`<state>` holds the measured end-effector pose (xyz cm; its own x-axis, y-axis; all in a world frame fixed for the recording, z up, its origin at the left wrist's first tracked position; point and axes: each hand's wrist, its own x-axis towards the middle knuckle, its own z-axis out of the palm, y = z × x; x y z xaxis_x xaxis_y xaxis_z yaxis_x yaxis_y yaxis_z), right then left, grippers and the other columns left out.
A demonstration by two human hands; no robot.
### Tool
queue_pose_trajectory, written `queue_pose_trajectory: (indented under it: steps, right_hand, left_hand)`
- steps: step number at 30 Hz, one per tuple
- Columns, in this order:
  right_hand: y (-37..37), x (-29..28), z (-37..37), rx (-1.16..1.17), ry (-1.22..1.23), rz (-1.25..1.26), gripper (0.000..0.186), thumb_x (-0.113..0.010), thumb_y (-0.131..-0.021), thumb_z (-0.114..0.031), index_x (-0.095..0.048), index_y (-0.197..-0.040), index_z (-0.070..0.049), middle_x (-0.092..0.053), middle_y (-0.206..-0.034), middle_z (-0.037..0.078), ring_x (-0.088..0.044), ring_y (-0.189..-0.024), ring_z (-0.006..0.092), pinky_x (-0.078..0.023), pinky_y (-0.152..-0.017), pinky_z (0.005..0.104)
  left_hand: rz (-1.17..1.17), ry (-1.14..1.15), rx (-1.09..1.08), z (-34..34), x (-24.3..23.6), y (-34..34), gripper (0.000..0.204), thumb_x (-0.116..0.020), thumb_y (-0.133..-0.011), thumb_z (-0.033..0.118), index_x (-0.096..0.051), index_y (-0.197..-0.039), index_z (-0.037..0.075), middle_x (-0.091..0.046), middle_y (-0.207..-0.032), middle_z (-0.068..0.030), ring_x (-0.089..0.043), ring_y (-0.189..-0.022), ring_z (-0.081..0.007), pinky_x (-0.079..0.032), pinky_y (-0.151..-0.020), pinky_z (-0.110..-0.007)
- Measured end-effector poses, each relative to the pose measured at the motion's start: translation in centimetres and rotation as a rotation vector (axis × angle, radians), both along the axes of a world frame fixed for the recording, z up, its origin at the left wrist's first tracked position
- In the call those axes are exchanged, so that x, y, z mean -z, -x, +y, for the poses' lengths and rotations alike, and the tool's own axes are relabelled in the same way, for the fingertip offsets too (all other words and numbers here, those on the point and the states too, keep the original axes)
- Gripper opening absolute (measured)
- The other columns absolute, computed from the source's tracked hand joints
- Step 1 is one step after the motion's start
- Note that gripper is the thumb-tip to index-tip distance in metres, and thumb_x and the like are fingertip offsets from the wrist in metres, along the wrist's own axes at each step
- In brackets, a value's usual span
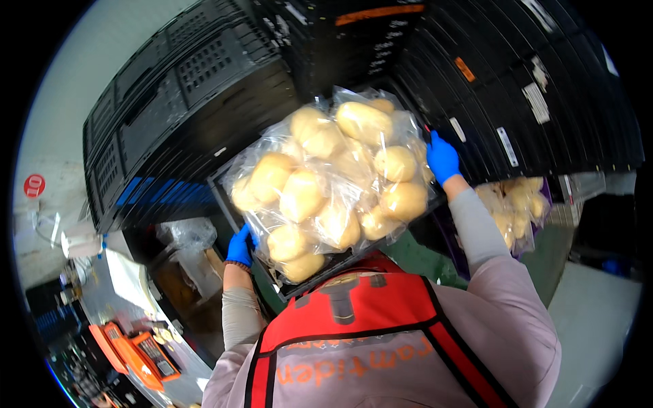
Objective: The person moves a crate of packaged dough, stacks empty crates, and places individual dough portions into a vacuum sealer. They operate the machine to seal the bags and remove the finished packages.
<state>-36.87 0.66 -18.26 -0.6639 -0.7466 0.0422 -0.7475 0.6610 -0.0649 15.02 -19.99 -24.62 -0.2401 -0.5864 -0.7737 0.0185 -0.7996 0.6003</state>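
Note:
A black plastic crate [291, 289], heaped with clear bags of peeled potatoes [303, 194], is held in front of my body, tilted in the view. My left hand [241, 246], in a blue glove, is closed on the crate's near left side, its fingertips partly hidden behind the edge. On the far right side my right hand [442, 158], also gloved in blue, grips the crate's rim. The bags rise above the rim and cover most of the crate's inside.
Stacked black crates stand at the far left [204, 68] and the right [517, 88]. Beside my right forearm is a purple crate [454, 248] with more bagged potatoes [520, 204]. An orange desk phone [146, 357] lies on a grey worktop [194, 372] at lower left, near crumpled clear plastic [187, 233].

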Motion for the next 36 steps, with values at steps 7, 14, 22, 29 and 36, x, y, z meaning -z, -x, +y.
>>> queue_pose_trajectory:
  steps: [7,14,22,29,36]
  right_hand:
    - [1.0,-0.2,-1.4,-0.029,-0.031,-0.072,0.037,-0.046,-0.079,-0.020,-0.048,-0.108,0.001,-0.058,-0.084,0.023,-0.056,-0.072,0.0383,-0.046,-0.062,0.0466]
    - [0.8,-0.6,-4.1,-0.151,-0.017,-0.169,0.045,-0.052,-0.077,-0.018,-0.044,-0.116,0.000,-0.054,-0.097,0.025,-0.054,-0.085,0.0377,-0.045,-0.072,0.0425]
    - [4.0,1.5,-8.0,0.237,0.113,-1.348,0.041,-0.054,-0.078,-0.028,-0.053,-0.106,0.001,-0.061,-0.092,0.013,-0.058,-0.081,0.0202,-0.046,-0.071,0.0300]
    - [3.9,3.4,-6.6,0.323,0.165,-1.441,0.036,-0.055,-0.078,-0.028,-0.056,-0.100,0.001,-0.060,-0.088,0.013,-0.058,-0.077,0.0202,-0.047,-0.067,0.0287]
    - [2.9,4.0,-3.9,0.061,0.234,-1.122,0.043,-0.059,-0.075,-0.031,-0.056,-0.100,0.005,-0.061,-0.090,0.012,-0.057,-0.078,0.0192,-0.046,-0.068,0.0310]
  left_hand:
    - [-0.095,0.036,-0.019,2.4,-1.2,-0.1,0.024,-0.059,-0.077,0.027,-0.051,-0.061,0.011,-0.044,-0.052,0.0012,-0.039,-0.044,-0.0108,-0.029,-0.044,-0.024]
    - [-0.096,0.018,-0.188,7.2,-3.4,-1.5,0.019,-0.056,-0.078,0.022,-0.054,-0.063,0.011,-0.045,-0.052,0.0023,-0.038,-0.043,-0.0079,-0.027,-0.042,-0.022]
    - [-0.201,-0.059,-0.198,6.5,-1.8,-3.4,0.023,-0.056,-0.077,0.026,-0.051,-0.061,0.010,-0.044,-0.051,0.0009,-0.037,-0.044,-0.0098,-0.027,-0.042,-0.023]
    - [-0.187,-0.042,-0.153,6.3,-1.6,-2.9,0.022,-0.055,-0.078,0.027,-0.054,-0.064,0.010,-0.045,-0.052,0.0008,-0.037,-0.044,-0.0095,-0.028,-0.042,-0.024]
    - [-0.181,-0.051,-0.254,8.3,0.7,-5.8,0.028,-0.055,-0.077,0.030,-0.062,-0.085,0.004,-0.062,-0.074,-0.0071,-0.055,-0.060,-0.0165,-0.044,-0.056,-0.029]
